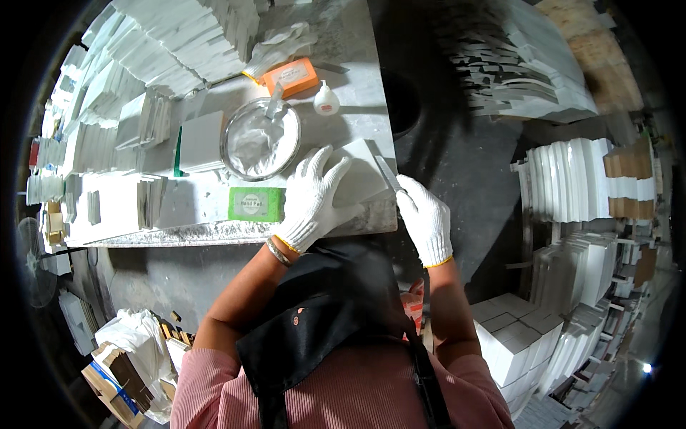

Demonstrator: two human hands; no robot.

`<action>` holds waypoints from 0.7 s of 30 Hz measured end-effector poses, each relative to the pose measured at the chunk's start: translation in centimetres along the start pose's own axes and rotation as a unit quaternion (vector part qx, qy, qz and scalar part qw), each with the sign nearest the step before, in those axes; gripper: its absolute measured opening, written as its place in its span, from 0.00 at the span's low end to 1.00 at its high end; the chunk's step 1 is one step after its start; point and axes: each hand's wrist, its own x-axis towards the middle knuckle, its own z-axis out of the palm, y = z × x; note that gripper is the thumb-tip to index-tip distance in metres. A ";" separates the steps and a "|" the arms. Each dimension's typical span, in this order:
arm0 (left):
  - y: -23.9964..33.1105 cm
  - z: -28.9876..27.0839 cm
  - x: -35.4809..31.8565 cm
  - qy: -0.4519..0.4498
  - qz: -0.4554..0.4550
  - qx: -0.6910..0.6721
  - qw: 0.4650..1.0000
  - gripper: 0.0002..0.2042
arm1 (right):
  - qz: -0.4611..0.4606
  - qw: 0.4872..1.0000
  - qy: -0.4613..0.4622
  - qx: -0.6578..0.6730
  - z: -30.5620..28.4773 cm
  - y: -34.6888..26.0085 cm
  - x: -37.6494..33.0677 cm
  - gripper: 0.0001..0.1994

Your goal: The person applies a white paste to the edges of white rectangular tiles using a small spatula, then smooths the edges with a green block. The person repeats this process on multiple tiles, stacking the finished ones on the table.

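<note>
A white tile (366, 170) lies at the table's right front corner. My left hand (314, 196), in a white knitted glove, rests against the tile's left side with its fingers spread. In my right hand (426, 223), also gloved, is a narrow flat metal blade (386, 171), held along the tile's right edge. The fingers are closed round its near end, so the handle is hidden. Left of my left hand lies a green hand pad (255, 204). Behind it, a round bowl (230, 154) holds crumpled white film or paste and a putty knife (274, 100).
An orange pad (291, 77), a small white squeeze bottle (326, 100) and a loose glove (282, 51) sit farther back. Stacks of white tiles (182, 43) fill the table's left and rear. More stacks (568, 179) stand on the floor at right, with white boxes (518, 332) nearer.
</note>
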 end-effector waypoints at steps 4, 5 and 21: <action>-0.2 0.1 -0.3 0.000 -0.003 -0.008 1.000 0.39 | -0.020 0.999 -0.011 -0.047 -0.2 -0.9 -0.2 0.13; -0.2 0.2 -0.4 0.001 -0.004 -0.009 1.000 0.39 | -0.029 0.998 -0.013 -0.056 -0.2 -0.9 -0.2 0.13; -0.5 0.7 -0.4 0.003 -0.004 -0.018 1.000 0.38 | -0.103 0.990 -0.023 -0.092 0.1 -0.4 -0.2 0.15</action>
